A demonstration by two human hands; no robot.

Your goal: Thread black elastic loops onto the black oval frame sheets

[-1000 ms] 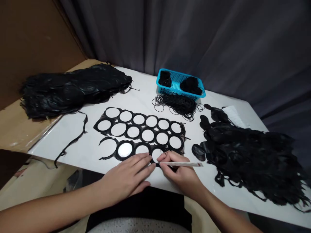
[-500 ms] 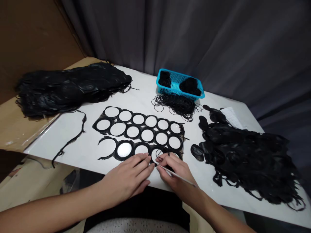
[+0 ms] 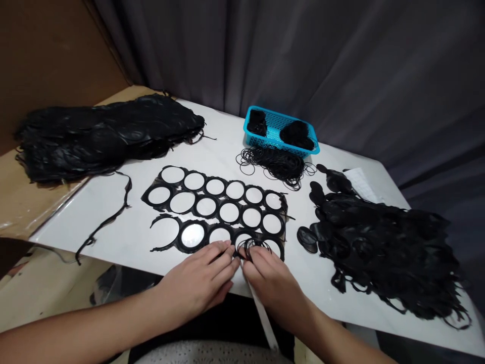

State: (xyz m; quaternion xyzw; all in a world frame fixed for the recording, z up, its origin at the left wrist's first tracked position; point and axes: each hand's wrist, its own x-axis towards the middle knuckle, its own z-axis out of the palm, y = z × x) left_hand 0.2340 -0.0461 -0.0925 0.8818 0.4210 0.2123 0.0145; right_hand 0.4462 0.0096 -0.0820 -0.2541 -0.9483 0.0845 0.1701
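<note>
A black rubber sheet [image 3: 217, 221] with rows of round holes lies flat on the white table. My left hand [image 3: 204, 275] rests at the sheet's near edge, fingers stretched out and fingertips pressing on it; its thumb is partly hidden. Close beside it, my right hand [image 3: 271, 273] is closed around a slim, flat, pale tool [image 3: 262, 316] that looks like tweezers, its tip at the sheet's near edge. Several thin black rubber rings [image 3: 252, 244] loop out from the right hand's fingers above the sheet. The tool's tip is too small to make out.
A blue basket [image 3: 278, 136] holds black bundles at the back, with a heap of thin rings [image 3: 278, 163] before it. Black rubber piles lie on the left [image 3: 106, 136] and right [image 3: 382, 247]. A torn black strip [image 3: 109, 218] and white paper [image 3: 364, 184] lie on the table.
The tool in my right hand has swung round, its back end now pointing down towards me. More of the rings show above the right fingers. My left hand has barely moved.
</note>
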